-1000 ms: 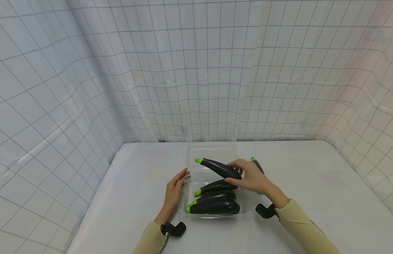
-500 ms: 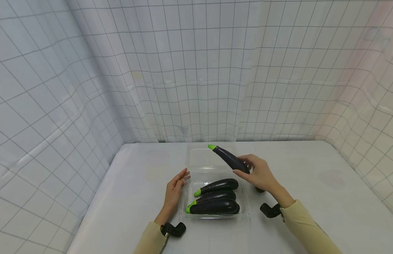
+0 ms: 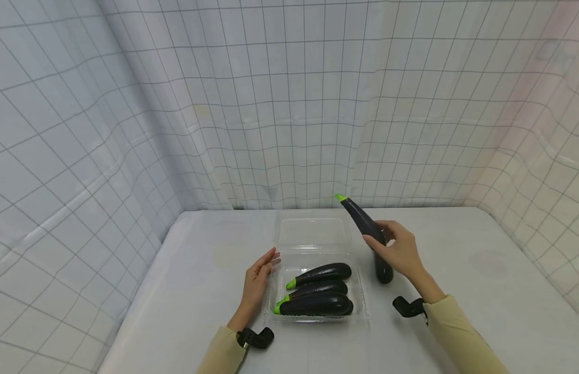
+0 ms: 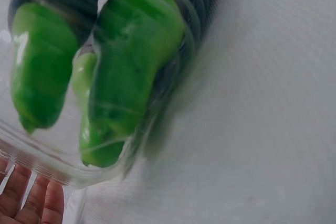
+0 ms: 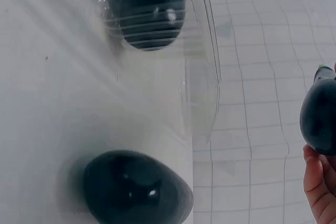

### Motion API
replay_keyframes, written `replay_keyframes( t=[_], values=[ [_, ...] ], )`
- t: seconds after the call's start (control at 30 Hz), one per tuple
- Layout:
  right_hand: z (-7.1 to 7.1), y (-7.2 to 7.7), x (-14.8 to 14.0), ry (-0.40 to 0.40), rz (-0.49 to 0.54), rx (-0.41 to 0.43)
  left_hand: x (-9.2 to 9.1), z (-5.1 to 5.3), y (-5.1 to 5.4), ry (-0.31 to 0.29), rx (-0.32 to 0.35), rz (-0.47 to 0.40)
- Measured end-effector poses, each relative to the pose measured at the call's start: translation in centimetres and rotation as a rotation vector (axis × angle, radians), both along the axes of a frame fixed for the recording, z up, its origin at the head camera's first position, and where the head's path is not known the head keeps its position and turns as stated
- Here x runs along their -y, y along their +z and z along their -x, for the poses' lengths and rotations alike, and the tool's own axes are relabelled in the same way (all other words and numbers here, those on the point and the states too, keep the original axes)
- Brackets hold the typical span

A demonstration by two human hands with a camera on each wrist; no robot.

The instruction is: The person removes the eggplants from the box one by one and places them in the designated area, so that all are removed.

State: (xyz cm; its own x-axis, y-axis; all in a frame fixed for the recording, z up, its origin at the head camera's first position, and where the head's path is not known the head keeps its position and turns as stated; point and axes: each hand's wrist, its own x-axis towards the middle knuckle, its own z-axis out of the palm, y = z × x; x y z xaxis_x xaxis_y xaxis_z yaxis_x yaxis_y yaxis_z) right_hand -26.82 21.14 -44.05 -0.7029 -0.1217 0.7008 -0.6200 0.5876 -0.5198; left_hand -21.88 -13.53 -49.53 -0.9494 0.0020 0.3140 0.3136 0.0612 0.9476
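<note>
Work in hand, partway along by my judgement. Within the clear box [image 3: 362, 293] at least 3 eggplants lie side by side, stems to the left: far eggplant [image 3: 324, 272], middle eggplant [image 3: 322, 287], near eggplant [image 3: 314, 304]. A dark edge at the right end of the near eggplant may belong to a 4th beneath it; I cannot tell. Outside the box are 2: the held eggplant [image 3: 361, 218], aloft in my right hand [image 3: 400, 253], and the loose eggplant [image 3: 384, 271], resting on the table [image 3: 200, 270] just right of the box. Not yet done: the held eggplant is not set down, and the lid [image 3: 312, 231] lies open at the far side.

Grip: my right thumb and fingers pinch the held eggplant by its thick end, parted only by its girth; its stem points up, left and far. My left hand [image 3: 256, 280] lies at the box's left wall, fingers extended, grasping nothing; whether they press the wall is unclear.

Surroundings: a checked curtain [image 3: 317, 104] lines the far, left and right sides; my wrists bear a left camera [image 3: 257, 338] and a right camera [image 3: 407, 307]. Obstacles, as I judge: the loose eggplant takes up the spot below my right hand, which partly hides it; the lid obstructs nothing.
</note>
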Motion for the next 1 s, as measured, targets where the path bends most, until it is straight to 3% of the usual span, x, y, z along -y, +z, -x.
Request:
replay_keyframes(
  t=[0.1,0.2,0.63,1.0],
  values=[
    [0.1,-0.1,-0.6,-0.052,0.037,0.024,-0.2,-0.5,1.0,0.005,0.01,0.015],
    [0.0,-0.3,-1.1,-0.098,0.083,0.079,-0.3,-0.6,1.3,0.012,0.027,0.02],
    [0.0,-1.0,-3.3,-0.232,0.127,0.287,-0.4,-0.7,1.2,0.022,0.029,0.002],
    [-0.1,-1.9,-4.5,-0.273,0.1,0.433,-0.4,-0.8,1.4,0.016,0.02,0.009]
  ],
)
